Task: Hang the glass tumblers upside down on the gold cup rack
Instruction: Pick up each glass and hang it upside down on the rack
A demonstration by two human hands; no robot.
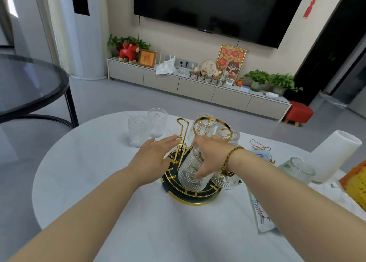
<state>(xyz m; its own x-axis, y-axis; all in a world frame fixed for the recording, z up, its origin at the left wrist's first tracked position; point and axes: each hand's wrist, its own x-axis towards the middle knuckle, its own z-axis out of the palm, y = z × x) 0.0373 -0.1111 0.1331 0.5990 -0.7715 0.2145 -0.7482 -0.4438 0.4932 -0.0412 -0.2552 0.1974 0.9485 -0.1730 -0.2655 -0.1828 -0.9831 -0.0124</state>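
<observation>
The gold cup rack (181, 129) stands on a round dark tray with a gold rim (190, 197) in the middle of the white table. My right hand (210, 156) grips an upside-down ribbed glass tumbler (191, 174) sitting over a front prong of the rack. My left hand (156, 154) is spread with fingers apart, its fingertips touching a bare gold prong on the rack's left. More inverted tumblers hang at the back (204, 128) and at the right (227, 179). Two upright tumblers (138, 131) (157, 123) stand on the table, left of the rack.
Another glass (297, 169) stands at the right beside a white frosted cylinder (334, 154). A printed paper or pouch (261, 216), a thin cord (259, 146) and a yellow-orange box (356, 186) lie at the right. A dark glass side table (29, 83) stands at far left.
</observation>
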